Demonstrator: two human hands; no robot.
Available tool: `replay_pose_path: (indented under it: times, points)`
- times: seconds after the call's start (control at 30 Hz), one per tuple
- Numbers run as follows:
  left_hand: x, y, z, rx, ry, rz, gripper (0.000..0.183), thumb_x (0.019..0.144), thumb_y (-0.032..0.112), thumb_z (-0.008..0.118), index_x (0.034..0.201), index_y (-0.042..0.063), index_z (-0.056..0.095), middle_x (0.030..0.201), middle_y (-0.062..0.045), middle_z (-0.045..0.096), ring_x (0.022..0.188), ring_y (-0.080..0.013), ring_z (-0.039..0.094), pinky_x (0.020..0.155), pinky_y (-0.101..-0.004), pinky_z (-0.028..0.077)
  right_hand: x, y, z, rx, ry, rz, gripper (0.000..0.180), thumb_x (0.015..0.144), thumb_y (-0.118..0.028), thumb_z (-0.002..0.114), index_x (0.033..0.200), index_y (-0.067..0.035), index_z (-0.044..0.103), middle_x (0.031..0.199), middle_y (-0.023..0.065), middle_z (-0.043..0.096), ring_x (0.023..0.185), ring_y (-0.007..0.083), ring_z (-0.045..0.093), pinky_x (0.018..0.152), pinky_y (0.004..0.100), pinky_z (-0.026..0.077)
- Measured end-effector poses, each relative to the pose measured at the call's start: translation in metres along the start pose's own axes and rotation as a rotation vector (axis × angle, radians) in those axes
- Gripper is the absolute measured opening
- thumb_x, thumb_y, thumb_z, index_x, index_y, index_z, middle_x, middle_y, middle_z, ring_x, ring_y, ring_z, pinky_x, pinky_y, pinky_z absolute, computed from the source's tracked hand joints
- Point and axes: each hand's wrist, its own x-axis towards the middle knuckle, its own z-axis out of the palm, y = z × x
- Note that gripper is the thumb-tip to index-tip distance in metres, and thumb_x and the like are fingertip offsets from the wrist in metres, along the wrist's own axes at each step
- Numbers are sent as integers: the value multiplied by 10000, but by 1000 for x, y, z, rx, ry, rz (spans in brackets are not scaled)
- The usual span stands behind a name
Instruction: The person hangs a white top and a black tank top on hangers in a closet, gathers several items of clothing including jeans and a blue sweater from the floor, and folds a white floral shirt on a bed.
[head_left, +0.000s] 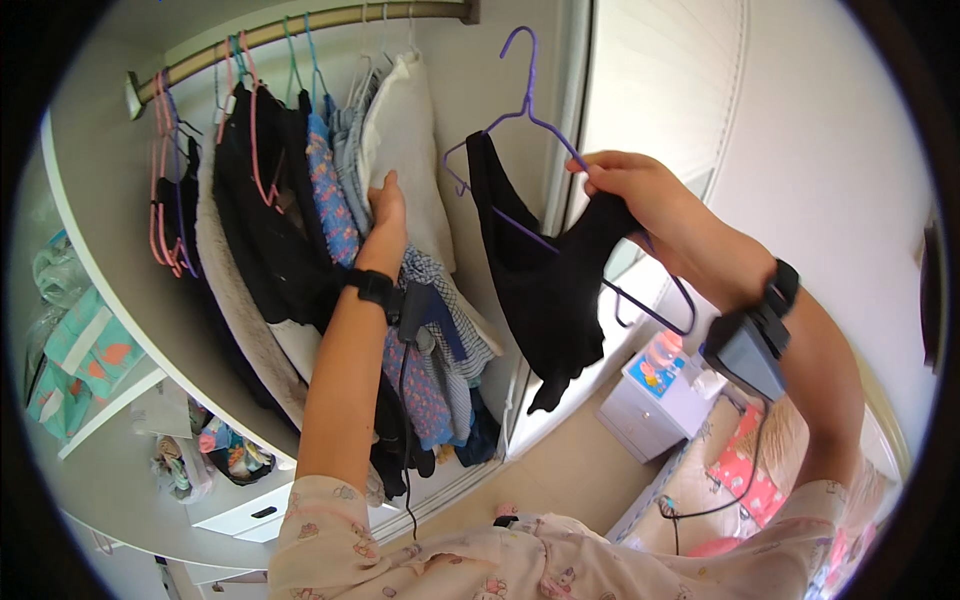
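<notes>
My right hand (622, 180) grips the right shoulder of a purple wire hanger (531, 97), held up in front of the wardrobe's side wall. A black sleeveless top (544, 300) hangs from it, its straps over the hanger's shoulders. The hanger's hook is free of any rail. My left hand (388, 202) reaches in among the hung clothes and rests against a white garment (409, 142); its fingers are partly hidden, so its grip is unclear. Beside it hang a blue floral garment (330, 195) and grey-blue striped clothing (351, 142).
A brass-coloured rail (300, 37) carries several hangers, with bare pink hangers (161, 202) at its left. White shelves (112, 412) with bags stand left. A white nightstand (649, 412) and a bed (720, 480) are lower right. Cables run from both wrist devices.
</notes>
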Motion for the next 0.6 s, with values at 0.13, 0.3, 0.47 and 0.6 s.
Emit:
replay_pose_path:
  times: [0.13,0.3,0.47,0.6]
  points:
    - [5,5,-29,-153,-48,157,617,794,301,493,1304,53,250,1220,-150,409,1096,-285,415,868,-387,373,82,-6,49,-31,119,-93,190,826,-127,458,974,-78,568,777,17,528,692,150,493,609,296,426]
    - [-20,8,-18,-120,-17,183,534,766,252,531,1183,-47,385,1126,-197,495,1048,-308,469,900,-341,344,194,-33,78,-237,274,-280,138,766,-127,512,855,-34,564,748,84,550,651,227,532,580,345,441]
    - [-33,1,-30,-11,-202,136,707,769,230,516,1339,10,161,1345,-175,269,1233,-263,276,999,-316,195,290,-65,85,-505,424,-431,141,710,-118,555,728,21,562,723,181,576,636,304,569,545,383,448]
    - [-56,-28,-38,-56,-203,230,597,753,215,570,1258,9,325,1272,-200,359,1195,-290,328,970,-309,265,320,-71,98,-647,375,-437,157,723,-102,522,757,47,554,735,204,573,679,310,572,552,394,452]
